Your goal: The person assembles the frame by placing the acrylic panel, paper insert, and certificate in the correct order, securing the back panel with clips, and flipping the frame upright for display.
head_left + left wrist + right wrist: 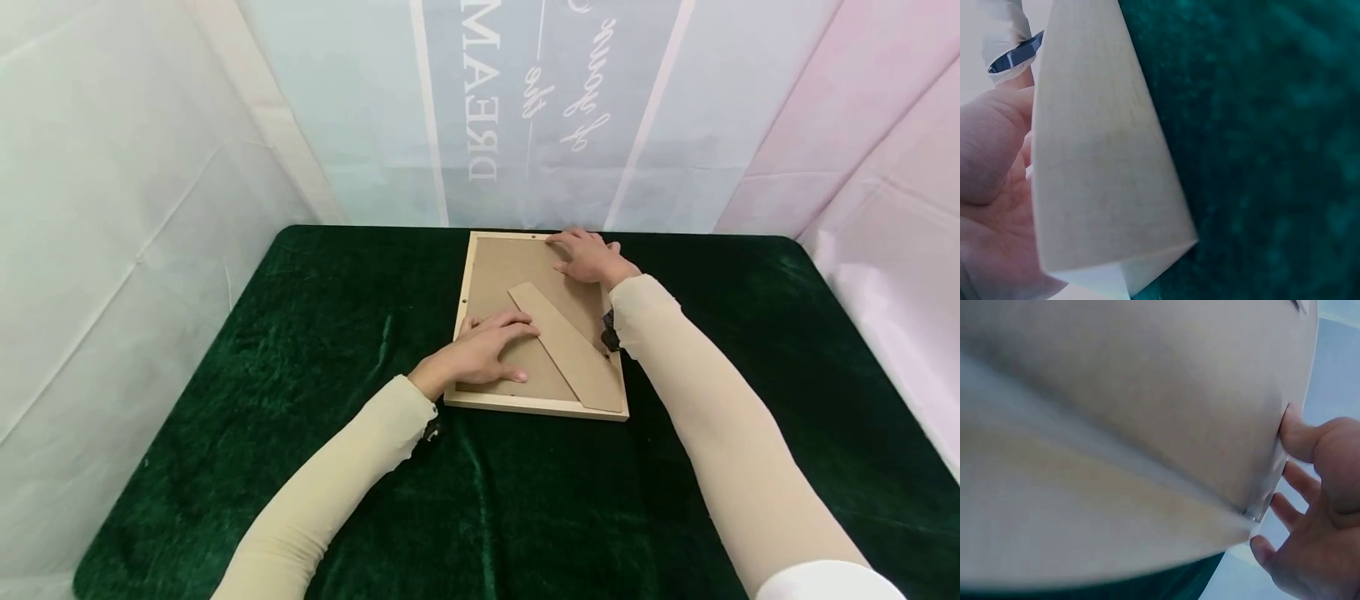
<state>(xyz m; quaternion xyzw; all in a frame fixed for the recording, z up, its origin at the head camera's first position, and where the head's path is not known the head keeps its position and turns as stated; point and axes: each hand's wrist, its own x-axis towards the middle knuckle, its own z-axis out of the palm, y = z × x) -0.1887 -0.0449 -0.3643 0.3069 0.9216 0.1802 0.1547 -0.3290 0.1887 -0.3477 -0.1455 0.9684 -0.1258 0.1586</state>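
Note:
A light wooden picture frame (pixel 536 407) lies face down, its brown backing board (pixel 498 262) upward. A flat easel leg (pixel 573 354) slants across the board to the near right corner. My left hand (pixel 483 354) rests over the left side, fingers stretched toward the leg and thumb pointing right. At the far right corner is my right hand (pixel 588 257), fingertips on the far rim and thumb over the board. The right wrist view shows its thumb and fingers (pixel 1302 478) spread around that corner. In the left wrist view, the frame's side (pixel 1104 144) partly hides the left hand (pixel 997 156).
Dark green velvet cloth (pixel 337 333) covers the table under the frame. Behind the far edge hangs a pale blue printed curtain (pixel 525 192). White fabric (pixel 135 208) hangs on the left, and pinkish fabric (pixel 862 125) on the right. Dark wrist gear (pixel 610 331) shows beside the right cuff.

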